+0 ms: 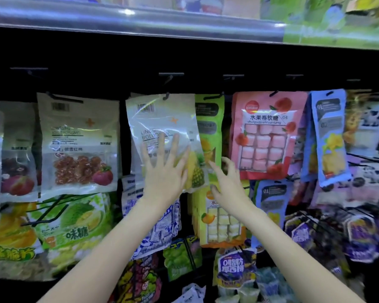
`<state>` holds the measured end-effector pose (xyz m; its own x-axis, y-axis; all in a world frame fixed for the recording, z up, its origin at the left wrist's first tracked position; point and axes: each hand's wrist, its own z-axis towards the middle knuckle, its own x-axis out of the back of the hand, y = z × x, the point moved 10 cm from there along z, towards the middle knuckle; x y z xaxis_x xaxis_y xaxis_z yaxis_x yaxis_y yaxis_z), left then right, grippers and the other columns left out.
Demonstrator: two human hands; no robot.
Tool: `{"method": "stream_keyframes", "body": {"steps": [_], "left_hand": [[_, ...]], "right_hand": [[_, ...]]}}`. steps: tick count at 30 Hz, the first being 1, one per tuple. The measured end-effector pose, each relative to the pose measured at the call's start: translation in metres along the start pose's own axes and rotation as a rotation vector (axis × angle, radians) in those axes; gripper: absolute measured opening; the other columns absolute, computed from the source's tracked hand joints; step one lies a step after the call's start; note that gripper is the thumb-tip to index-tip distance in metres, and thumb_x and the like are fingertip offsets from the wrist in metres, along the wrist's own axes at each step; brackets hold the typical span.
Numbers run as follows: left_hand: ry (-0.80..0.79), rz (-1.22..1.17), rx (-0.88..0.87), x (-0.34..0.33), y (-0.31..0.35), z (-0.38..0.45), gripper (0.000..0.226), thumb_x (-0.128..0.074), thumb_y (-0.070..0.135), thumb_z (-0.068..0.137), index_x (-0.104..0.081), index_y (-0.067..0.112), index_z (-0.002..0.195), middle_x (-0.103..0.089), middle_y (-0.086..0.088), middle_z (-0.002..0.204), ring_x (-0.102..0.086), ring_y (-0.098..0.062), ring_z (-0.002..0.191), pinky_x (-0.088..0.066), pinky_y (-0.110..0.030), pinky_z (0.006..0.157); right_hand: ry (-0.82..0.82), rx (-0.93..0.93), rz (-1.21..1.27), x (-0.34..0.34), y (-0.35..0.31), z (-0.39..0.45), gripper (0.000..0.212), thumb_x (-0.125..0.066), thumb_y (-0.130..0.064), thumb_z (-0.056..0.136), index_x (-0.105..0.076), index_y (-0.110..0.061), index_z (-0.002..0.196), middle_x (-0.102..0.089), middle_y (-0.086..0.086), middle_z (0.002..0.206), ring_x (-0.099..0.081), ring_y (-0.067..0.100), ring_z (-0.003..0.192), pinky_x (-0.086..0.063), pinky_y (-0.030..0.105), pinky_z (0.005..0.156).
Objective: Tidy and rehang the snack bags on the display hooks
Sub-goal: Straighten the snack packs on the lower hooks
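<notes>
Left hand (165, 171) flat, fingers straight, pressing tilted clear pineapple snack bag (162, 127); right hand (225, 182) half-curled, seemingly empty. Risk: bag slipping off black wire hook (166, 96) if pushed sideways.

A shop's snack aisle is showing here. Rows of sealed snack bags are hanging from black display hooks (170, 75) on a dark back panel: a pink fruit-candy bag (266, 136), a blue dried-fruit bag (330, 136), a bag of red candied fruit (79, 147) with a barcode at its top. Above them a metal shelf edge (140, 22) is running across, carrying more packaged goods, blurred.
</notes>
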<state>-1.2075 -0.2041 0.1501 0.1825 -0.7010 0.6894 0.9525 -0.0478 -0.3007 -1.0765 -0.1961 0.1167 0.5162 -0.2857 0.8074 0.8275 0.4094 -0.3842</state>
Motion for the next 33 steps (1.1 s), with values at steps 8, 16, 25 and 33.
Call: {"method": "stream_keyframes", "body": {"steps": [8,16,25,33], "left_hand": [[-0.299,-0.161,0.142,-0.045,-0.007,0.029,0.057,-0.034,0.022,0.101,-0.004,0.034,0.149,0.027,-0.001,0.153,0.027,-0.035,0.138,0.006,-0.060,0.109],[-0.376,-0.038,0.351,-0.054,-0.005,0.024,0.071,-0.041,0.028,0.097,0.008,0.027,0.149,0.031,-0.011,0.151,0.020,-0.049,0.136,0.002,-0.065,0.107],[-0.536,-0.008,0.652,-0.057,0.015,0.029,0.082,-0.041,0.040,0.097,0.018,0.011,0.147,0.018,-0.031,0.149,-0.002,-0.054,0.137,-0.009,-0.062,0.109],[0.007,-0.620,0.593,-0.010,0.093,0.006,0.047,-0.048,0.011,0.089,-0.039,0.004,0.135,-0.036,-0.016,0.140,-0.042,-0.032,0.122,-0.036,-0.051,0.101]], "right_hand": [[0.063,-0.059,0.099,0.031,0.055,-0.032,0.043,-0.050,-0.009,0.092,-0.041,-0.016,0.134,-0.022,0.003,0.144,-0.025,0.022,0.134,-0.029,0.028,0.103],[0.009,-0.082,0.125,0.051,0.121,-0.039,0.045,-0.049,-0.013,0.095,-0.037,-0.016,0.137,-0.026,0.001,0.139,-0.046,0.019,0.111,-0.032,0.018,0.082],[-0.058,0.036,-0.093,0.044,0.194,-0.048,0.044,-0.048,-0.008,0.092,-0.040,-0.012,0.135,-0.030,0.002,0.142,-0.033,0.025,0.125,-0.031,0.030,0.100],[0.096,-0.146,0.195,0.027,0.256,-0.055,0.040,-0.056,-0.012,0.091,-0.047,-0.010,0.129,-0.040,0.008,0.131,-0.038,0.026,0.125,-0.034,0.033,0.100]]}}
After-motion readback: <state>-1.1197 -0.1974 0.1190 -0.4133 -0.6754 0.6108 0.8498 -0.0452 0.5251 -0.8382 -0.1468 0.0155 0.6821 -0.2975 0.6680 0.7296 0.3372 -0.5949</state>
